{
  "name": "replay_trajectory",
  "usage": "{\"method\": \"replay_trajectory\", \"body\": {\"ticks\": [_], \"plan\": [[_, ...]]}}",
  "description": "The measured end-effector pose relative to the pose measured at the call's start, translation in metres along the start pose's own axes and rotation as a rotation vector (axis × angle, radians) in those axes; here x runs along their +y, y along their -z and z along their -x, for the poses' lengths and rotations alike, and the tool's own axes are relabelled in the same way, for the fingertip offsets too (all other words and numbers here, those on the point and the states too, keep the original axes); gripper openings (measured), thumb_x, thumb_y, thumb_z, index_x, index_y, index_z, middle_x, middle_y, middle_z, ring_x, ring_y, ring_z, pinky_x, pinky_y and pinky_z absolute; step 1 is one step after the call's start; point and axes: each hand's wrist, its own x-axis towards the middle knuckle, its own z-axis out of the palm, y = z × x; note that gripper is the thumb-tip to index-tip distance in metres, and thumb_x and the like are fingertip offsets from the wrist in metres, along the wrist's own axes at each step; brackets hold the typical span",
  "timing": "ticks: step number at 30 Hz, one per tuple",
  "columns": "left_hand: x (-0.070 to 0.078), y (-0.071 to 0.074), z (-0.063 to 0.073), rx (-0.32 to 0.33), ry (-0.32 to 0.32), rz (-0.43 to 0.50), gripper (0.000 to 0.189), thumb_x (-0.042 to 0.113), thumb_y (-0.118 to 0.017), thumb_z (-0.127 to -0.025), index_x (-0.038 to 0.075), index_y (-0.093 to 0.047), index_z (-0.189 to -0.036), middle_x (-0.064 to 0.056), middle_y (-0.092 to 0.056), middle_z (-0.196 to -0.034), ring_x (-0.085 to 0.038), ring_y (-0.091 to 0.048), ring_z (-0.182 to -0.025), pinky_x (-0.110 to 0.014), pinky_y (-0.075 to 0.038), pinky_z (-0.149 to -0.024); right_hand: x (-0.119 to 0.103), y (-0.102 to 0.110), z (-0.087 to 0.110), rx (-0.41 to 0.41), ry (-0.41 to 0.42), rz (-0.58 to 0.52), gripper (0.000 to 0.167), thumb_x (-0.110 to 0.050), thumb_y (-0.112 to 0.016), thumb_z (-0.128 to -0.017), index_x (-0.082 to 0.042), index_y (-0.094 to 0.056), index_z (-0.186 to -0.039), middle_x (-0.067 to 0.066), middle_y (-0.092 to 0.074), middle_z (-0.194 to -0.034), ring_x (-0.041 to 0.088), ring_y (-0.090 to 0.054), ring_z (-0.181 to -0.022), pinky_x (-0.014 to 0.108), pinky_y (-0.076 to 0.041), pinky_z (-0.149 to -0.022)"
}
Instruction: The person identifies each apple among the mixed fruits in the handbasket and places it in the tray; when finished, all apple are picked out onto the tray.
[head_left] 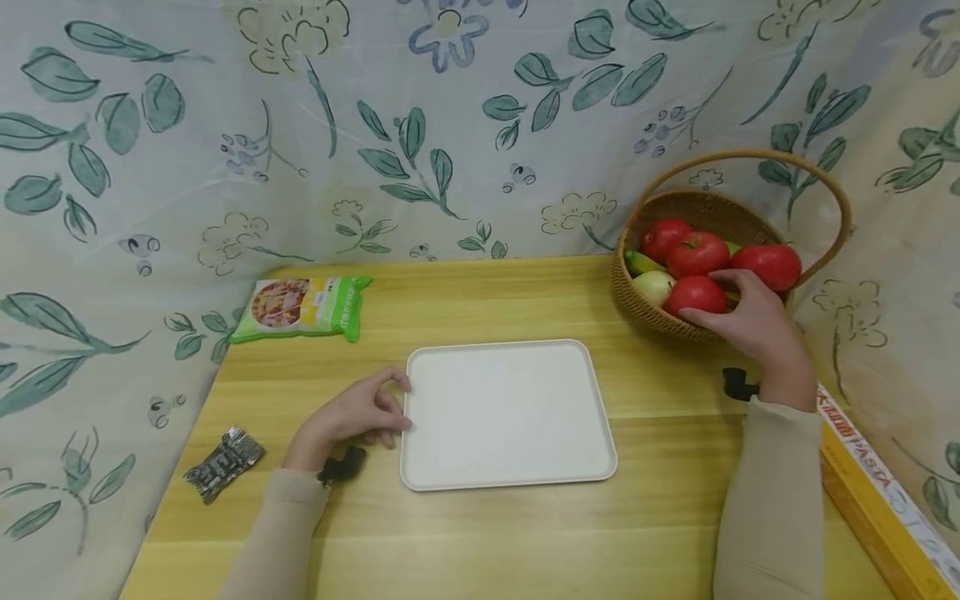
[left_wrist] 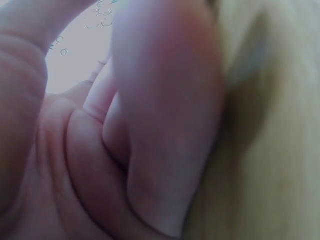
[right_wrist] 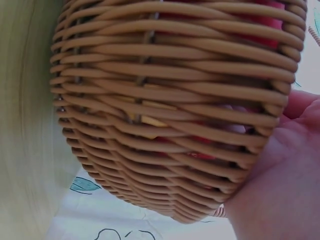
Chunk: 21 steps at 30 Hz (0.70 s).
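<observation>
My right hand (head_left: 757,321) reaches over the front rim of the wicker basket (head_left: 637,304) in the head view. Its thumb and fingers close around a round red fruit (head_left: 693,294) at the front of the basket. In the right wrist view, woven wicker (right_wrist: 165,95) hides most of the fruit and my fingers. At the left edge of the white tray (head_left: 510,417), my left hand (head_left: 360,408) has its thumb and index fingertips right at the rim, spread apart with the fingers loosely bent. Those fingers (left_wrist: 165,110) fill the left wrist view, where the tray does not show.
Other red fruits (head_left: 697,252) and a pale green fruit (head_left: 654,287) share the basket, under its tall handle (head_left: 750,153). A green snack bag (head_left: 300,308) lies at the back left, a small dark packet (head_left: 223,465) nearer. A long pasta box (head_left: 877,492) lies along the right edge.
</observation>
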Motion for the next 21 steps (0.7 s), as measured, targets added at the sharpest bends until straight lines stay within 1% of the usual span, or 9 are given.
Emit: {"method": "replay_trajectory", "body": {"ticks": [4,6,10,11,13,15,17,19,21], "plan": [[0.0,0.0,0.0,-0.003,-0.005,0.002,0.056,0.021,-0.085,-0.091,0.011,-0.048,-0.131,-0.007,-0.076,-0.08,-0.019,-0.072,-0.059,-0.027,-0.049,-0.05,0.001,0.001,0.0,0.025,-0.006,-0.035,0.096,-0.056,-0.079,-0.091,-0.001,-0.036,-0.158,0.033,-0.037,-0.162,0.054,-0.039,-0.142,0.076,-0.035,-0.11],[-0.001,-0.001,0.0,-0.003,-0.008,0.0,0.056,0.021,-0.085,-0.091,0.011,-0.048,-0.131,-0.006,-0.076,-0.079,-0.019,-0.072,-0.059,-0.027,-0.049,-0.05,0.001,0.001,0.0,0.04,-0.003,-0.073,0.095,-0.052,-0.078,-0.093,-0.001,-0.033,-0.16,0.032,-0.036,-0.164,0.054,-0.039,-0.144,0.075,-0.035,-0.114],[-0.001,0.0,-0.001,-0.002,-0.01,-0.003,0.056,0.021,-0.085,-0.091,0.011,-0.048,-0.131,-0.006,-0.076,-0.079,-0.019,-0.072,-0.059,-0.027,-0.049,-0.05,-0.002,0.001,0.001,0.072,0.01,-0.158,0.097,-0.045,-0.077,-0.096,-0.011,-0.023,-0.168,0.027,-0.036,-0.165,0.049,-0.04,-0.147,0.067,-0.035,-0.121],[-0.002,0.0,-0.001,-0.002,-0.009,-0.002,0.056,0.021,-0.085,-0.091,0.011,-0.048,-0.131,-0.007,-0.076,-0.079,-0.019,-0.072,-0.059,-0.027,-0.049,-0.05,-0.003,0.002,0.001,0.083,0.018,-0.165,0.097,-0.044,-0.077,-0.097,-0.016,-0.02,-0.17,0.025,-0.036,-0.165,0.047,-0.041,-0.146,0.06,-0.037,-0.123],[-0.002,0.0,-0.001,-0.002,-0.006,-0.001,0.055,0.02,-0.085,-0.092,0.011,-0.048,-0.131,-0.007,-0.076,-0.079,-0.019,-0.072,-0.059,-0.027,-0.049,-0.05,-0.005,0.002,0.003,0.117,0.041,-0.171,0.095,-0.042,-0.077,-0.097,-0.027,-0.019,-0.171,0.02,-0.04,-0.161,0.036,-0.045,-0.141,0.04,-0.041,-0.124],[-0.001,0.0,-0.001,-0.001,-0.005,0.0,0.055,0.02,-0.085,-0.092,0.011,-0.048,-0.131,-0.007,-0.076,-0.08,-0.019,-0.072,-0.059,-0.027,-0.049,-0.051,-0.006,0.002,0.004,0.154,0.072,-0.182,0.089,-0.037,-0.077,-0.098,-0.036,-0.024,-0.169,0.013,-0.042,-0.155,0.02,-0.049,-0.133,0.02,-0.043,-0.116],[-0.001,0.0,0.0,-0.001,-0.004,0.002,0.055,0.02,-0.085,-0.092,0.011,-0.048,-0.131,-0.007,-0.076,-0.08,-0.019,-0.072,-0.059,-0.027,-0.048,-0.051,-0.007,0.001,0.005,0.189,0.103,-0.202,0.08,-0.033,-0.078,-0.098,-0.039,-0.034,-0.165,0.0,-0.045,-0.147,0.005,-0.049,-0.122,0.005,-0.041,-0.102],[-0.001,-0.001,0.0,0.001,-0.004,0.002,0.055,0.019,-0.085,-0.091,0.011,-0.048,-0.131,-0.007,-0.076,-0.08,-0.019,-0.072,-0.059,-0.027,-0.048,-0.051,-0.009,-0.001,0.006,0.221,0.136,-0.239,0.073,-0.027,-0.078,-0.097,-0.036,-0.045,-0.161,-0.014,-0.044,-0.14,-0.004,-0.047,-0.116,0.0,-0.04,-0.095],[0.0,-0.001,0.0,0.002,-0.003,0.003,0.055,0.019,-0.085,-0.091,0.011,-0.048,-0.131,-0.007,-0.076,-0.08,-0.019,-0.072,-0.059,-0.027,-0.049,-0.051,-0.011,-0.003,0.006,0.24,0.157,-0.272,0.067,-0.024,-0.079,-0.097,-0.031,-0.052,-0.157,-0.024,-0.043,-0.135,-0.007,-0.048,-0.114,-0.001,-0.04,-0.092]]}}
